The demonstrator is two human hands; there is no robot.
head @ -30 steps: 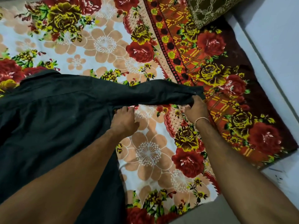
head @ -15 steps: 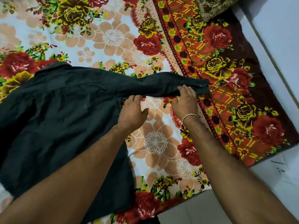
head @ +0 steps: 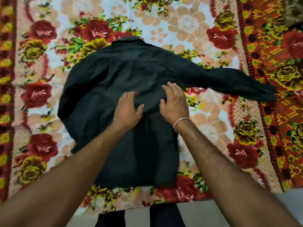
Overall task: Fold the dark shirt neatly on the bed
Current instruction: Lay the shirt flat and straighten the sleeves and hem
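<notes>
Vs. half a sec ago the view is swung left and the dark shirt (head: 114, 89) is now seen whole, centred on the bed, back side up, collar (head: 129, 40) far from the person, hem near the bed edge; both hands are moved off the sleeve and onto the body of the garment. Far left, the woven border of the floral bedspread (head: 37, 63) is seen, plush-looking w/ red and yellow roses on a pale ground, somewhat blurred. Next, the shirt's left side is seen already doubled in: no sleeve sticks out there, the edge is rounded and bulky, so one side fold is judged done or partly done. The cloth is matte, thin, soft, w/ small creases fanning below the yoke seam. The left hand (head: 127, 110) is laid palm-down at mid-back, fingers spread wide, nothing gripped, apparently pressing flat. Just beside it the right hand (head: 175, 105), a thin bangle (head: 181, 121) at the wrist, is likewise flat and splayed, holding nothing, near the shirt's right side seam. Further right the right sleeve (head: 229, 79) is left stretched out over the bedspread, tapering to a cuff (head: 268, 94) well apart from both hands, lying on the orange-red checked border. What the shift means, as a judgement: straightening of the sleeve is over, smoothing of the back is in hand, and the sleeve fold across the back is not yet made. Limp fabric like this is likely to slide and re-wrinkle on the fuzzy spread.
</notes>
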